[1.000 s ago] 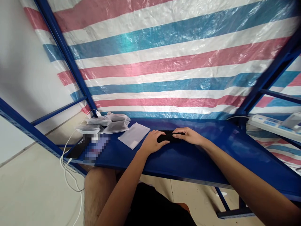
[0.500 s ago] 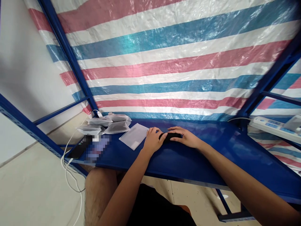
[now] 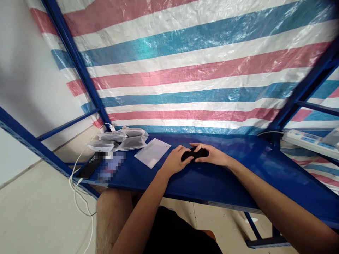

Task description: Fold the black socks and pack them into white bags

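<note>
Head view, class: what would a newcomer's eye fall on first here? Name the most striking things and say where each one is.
The striped tarp, pink, blue and white, fills the whole back. Below it, at the middle of the blue shelf, the left hand and right hand together grip a black item. Left of them lie a white pouch and a heap of packets.
</note>
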Demonstrator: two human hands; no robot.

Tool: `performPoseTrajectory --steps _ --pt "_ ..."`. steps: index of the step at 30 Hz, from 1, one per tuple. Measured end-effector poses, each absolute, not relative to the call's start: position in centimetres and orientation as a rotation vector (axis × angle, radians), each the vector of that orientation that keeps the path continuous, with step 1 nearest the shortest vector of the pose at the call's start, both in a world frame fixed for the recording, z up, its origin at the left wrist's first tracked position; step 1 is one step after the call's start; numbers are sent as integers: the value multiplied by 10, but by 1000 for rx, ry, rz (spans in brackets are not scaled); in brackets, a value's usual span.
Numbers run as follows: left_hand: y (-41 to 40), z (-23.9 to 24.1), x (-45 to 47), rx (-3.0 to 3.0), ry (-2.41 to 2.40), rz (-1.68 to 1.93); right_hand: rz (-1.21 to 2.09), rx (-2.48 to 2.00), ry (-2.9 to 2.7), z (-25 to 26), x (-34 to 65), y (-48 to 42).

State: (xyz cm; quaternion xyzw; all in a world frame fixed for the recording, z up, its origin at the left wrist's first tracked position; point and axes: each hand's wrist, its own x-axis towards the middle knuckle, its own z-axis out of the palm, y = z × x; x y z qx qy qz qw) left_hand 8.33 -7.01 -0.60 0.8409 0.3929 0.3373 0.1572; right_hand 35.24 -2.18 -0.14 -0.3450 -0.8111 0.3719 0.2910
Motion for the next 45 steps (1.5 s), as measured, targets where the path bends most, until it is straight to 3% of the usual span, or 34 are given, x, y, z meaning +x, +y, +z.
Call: performPoseTrajectory --steps 19,26,37,41,45 --pt "-69 -9 86 2469 1231 1149 752 -876 -2184 10 346 -30" --pt "-67 -9 88 2422 1380 1168 419 -1004 -2202 -1 342 -27" --pt "-64 -6 85 2400 1449 1221 232 -855 -2419 5 332 -25" --pt "-56 -12 67 2280 1748 1316 220 -879 -2336 -1 336 -24" --pt "-47 -24 53 2132 2078 1013 208 -940 -2213 -11 344 -16"
